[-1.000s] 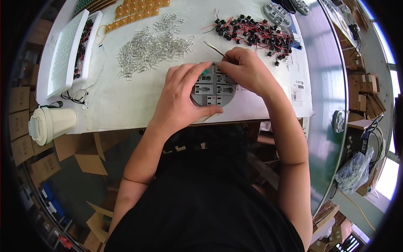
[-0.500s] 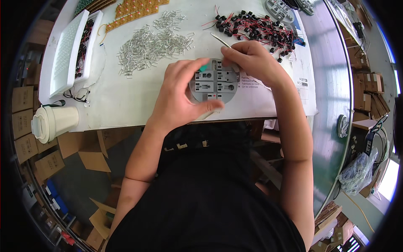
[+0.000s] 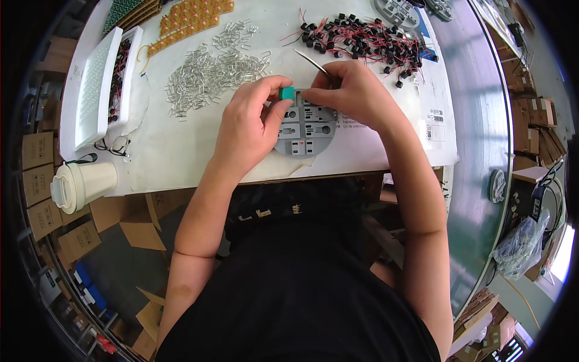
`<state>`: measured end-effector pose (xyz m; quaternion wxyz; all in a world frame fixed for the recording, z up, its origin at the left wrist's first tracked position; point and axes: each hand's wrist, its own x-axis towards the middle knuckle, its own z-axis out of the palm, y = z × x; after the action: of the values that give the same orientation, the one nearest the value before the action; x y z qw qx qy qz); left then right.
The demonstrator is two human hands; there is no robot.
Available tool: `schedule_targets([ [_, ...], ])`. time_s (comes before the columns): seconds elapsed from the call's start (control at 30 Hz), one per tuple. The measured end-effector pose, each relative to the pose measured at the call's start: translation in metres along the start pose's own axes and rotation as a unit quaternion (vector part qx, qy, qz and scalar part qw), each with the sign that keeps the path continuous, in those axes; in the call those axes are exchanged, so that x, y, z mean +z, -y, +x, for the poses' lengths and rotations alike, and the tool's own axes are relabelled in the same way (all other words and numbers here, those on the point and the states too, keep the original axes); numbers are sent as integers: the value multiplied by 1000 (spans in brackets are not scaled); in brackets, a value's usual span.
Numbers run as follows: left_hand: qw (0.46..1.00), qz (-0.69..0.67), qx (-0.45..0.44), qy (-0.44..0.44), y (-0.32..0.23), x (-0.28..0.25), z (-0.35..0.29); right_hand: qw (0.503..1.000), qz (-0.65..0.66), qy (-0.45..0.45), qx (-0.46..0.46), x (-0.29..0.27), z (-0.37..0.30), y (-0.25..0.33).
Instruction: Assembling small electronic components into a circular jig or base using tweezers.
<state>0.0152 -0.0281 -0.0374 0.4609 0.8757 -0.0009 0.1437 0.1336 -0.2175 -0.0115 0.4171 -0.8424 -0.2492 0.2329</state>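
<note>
A round grey fixture (image 3: 319,142) with several pale slotted blocks lies near the table's front edge. My left hand (image 3: 248,123) is at its left rim, thumb and index finger closed on a small green block (image 3: 286,93) over the fixture's upper left part. My right hand (image 3: 357,93) is at the upper right of the fixture, its fingertips over the top slots and hiding them. From this hand a slim pointed metal tool (image 3: 310,61) sticks out to the upper left; whether it is one half of tweezers I cannot tell.
Small clear U-shaped pieces (image 3: 205,78) lie heaped at the left. Black components with red wires (image 3: 368,42) are piled at the back right. A white foam box (image 3: 96,90), a cream lidded cup (image 3: 84,184), yellow boards (image 3: 190,24) and more grey fixtures (image 3: 398,12) stand around.
My left thumb has come up from the fixture's lower edge to the index finger, and the green block is now pinched between them. My right hand has shifted slightly left, fingertips lower.
</note>
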Motion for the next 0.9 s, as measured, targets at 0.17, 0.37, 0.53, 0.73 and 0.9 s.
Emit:
schedule_targets([
  [0.17, 998, -1, 32, -51, 4, 6, 0, 999, -37, -19, -14, 6, -1, -5],
  [0.37, 991, 73, 112, -9, -12, -3, 6, 973, 219, -38, 62, -4, -1, -19],
  [0.53, 987, 99, 122, 31, -21, 7, 16, 977, 203, -49, 50, -3, -3, -24],
  [0.73, 958, 215, 178, 59, -30, 8, 14, 983, 35, -175, -46, -14, -24, -29],
  [0.9, 967, 182, 175, 35, -20, 13, 4, 928, -177, -328, 24, -47, -49, -61],
])
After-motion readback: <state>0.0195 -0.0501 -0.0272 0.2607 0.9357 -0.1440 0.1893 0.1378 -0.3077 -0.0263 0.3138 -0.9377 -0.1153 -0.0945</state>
